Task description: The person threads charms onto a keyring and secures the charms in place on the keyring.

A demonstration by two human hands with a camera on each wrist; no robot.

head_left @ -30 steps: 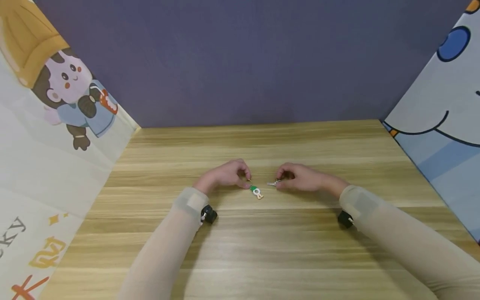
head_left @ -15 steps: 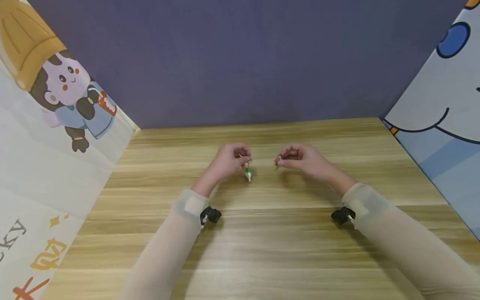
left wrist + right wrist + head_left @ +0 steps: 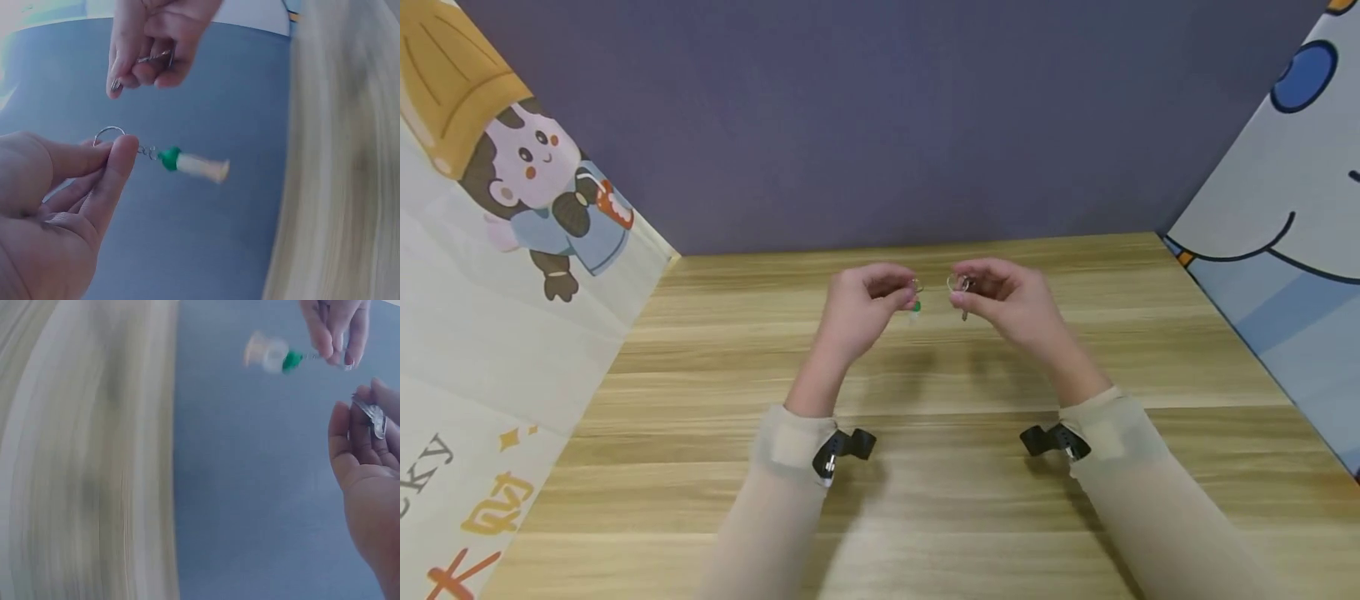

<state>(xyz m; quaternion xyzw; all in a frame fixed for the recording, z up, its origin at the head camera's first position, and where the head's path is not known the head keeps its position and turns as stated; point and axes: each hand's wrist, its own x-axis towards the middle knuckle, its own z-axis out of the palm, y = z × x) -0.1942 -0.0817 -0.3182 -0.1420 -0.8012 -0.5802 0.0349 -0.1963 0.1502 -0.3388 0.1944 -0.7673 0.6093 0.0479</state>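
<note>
Both hands are raised above the wooden table (image 3: pixel 925 467), close together near the middle of it and not touching each other. The left hand (image 3: pixel 861 304) pinches a thin metal key ring (image 3: pixel 109 133) between thumb and forefinger, its other fingers curled in toward the palm. From that ring, on a short chain, hangs a small charm (image 3: pixel 194 165) with a green cap and a pale cream body; in the left wrist view it swings out sideways and is blurred at its far end, and from the head view only a speck of green shows just below the fingertips. The right hand (image 3: pixel 1003 304) is closed round a small silvery key (image 3: pixel 373 416), held between thumb and the curled fingers, with part of the metal sticking out below the fingers in the head view. The key sits just beside the ring, a narrow gap between them, neither touching the other as far as I can see. Pale, close-fitting sleeves (image 3: pixel 778 500) cover both forearms, and a small black camera mount (image 3: pixel 842 446) sits at each wrist. A plain purple panel (image 3: pixel 887 117) closes off the back of the table, with cartoon-printed sheets standing at the left (image 3: pixel 490 250) and right (image 3: pixel 1285 217) sides.
</note>
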